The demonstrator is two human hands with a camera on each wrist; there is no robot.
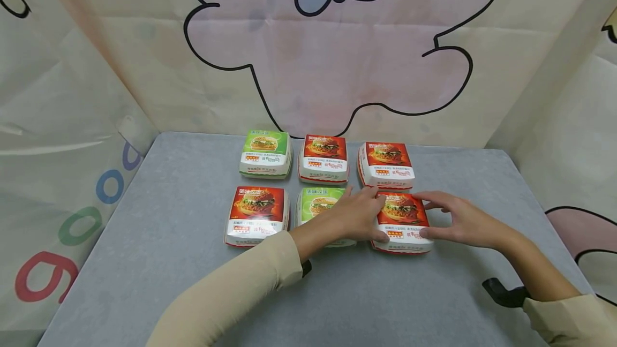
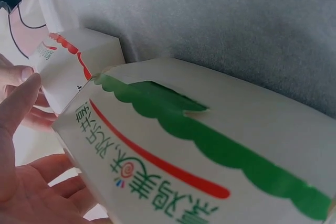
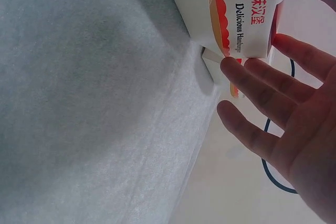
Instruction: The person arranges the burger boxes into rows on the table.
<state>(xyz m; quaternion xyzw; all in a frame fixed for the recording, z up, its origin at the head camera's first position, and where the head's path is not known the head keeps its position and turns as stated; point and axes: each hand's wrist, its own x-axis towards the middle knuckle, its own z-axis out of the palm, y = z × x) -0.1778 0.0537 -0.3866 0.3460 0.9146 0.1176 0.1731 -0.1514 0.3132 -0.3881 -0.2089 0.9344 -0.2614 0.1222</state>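
A red-and-white burger box sits at the front right of the group on the table, between my two hands. Along its left side is my left hand, with the thumb at the front corner and the fingers near the back. At its right edge, my right hand touches with thumb and fingertips; in the right wrist view the fingers are spread and fairly straight. My left forearm partly covers a green-and-white burger box just to the left. That box's green-trimmed side fills much of the left wrist view.
Another red burger box stands at the front left. Behind are a green box, a red box and a further red box. The grey tabletop meets a cartoon-printed curtain at the back.
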